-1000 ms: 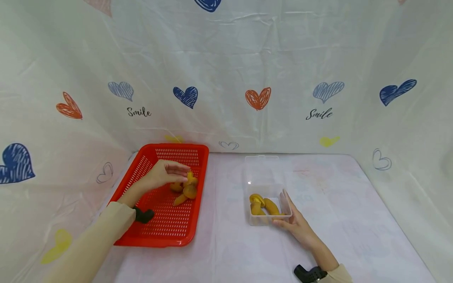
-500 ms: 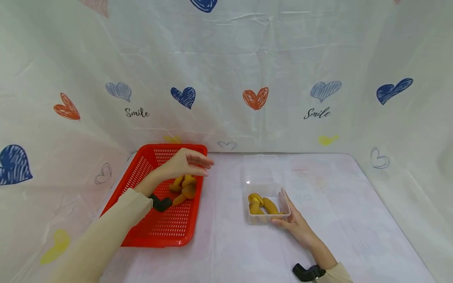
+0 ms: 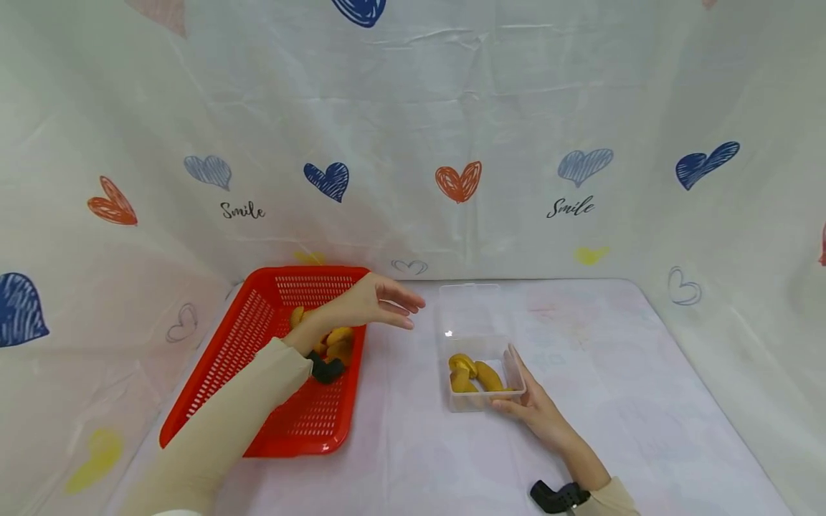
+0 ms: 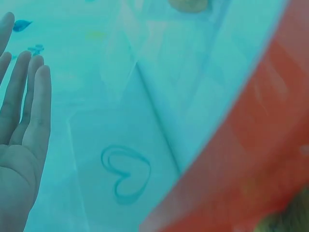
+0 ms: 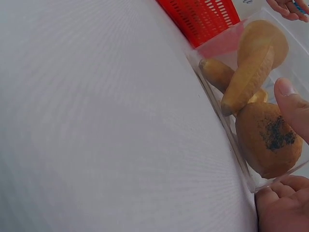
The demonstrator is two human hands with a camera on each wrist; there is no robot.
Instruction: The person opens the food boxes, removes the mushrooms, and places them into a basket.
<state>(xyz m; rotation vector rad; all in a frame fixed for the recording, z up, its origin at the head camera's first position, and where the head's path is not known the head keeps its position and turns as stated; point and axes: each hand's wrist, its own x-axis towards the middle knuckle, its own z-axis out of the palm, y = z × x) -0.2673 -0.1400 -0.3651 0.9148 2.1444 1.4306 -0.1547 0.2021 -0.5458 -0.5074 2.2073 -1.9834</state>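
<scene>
My left hand is in the air past the right rim of the red plastic basket, fingers stretched toward the right. Nothing is in its palm or between its fingers in the left wrist view. Yellow-brown mushrooms lie in the basket, partly hidden by the left wrist. On the table, a clear plastic box stands with its lid folded back. Several mushrooms rest inside it, one with a dark speckled patch. My right hand grips the box's near right corner.
A white cloth covers the table. Behind and at the sides hangs a white curtain printed with hearts. A black band sits on each wrist, the right one near the front edge of view.
My left hand has moved from over the mushrooms in the basket to the right, past the rim, and its fingers have straightened. My right hand and the box stay in place.
</scene>
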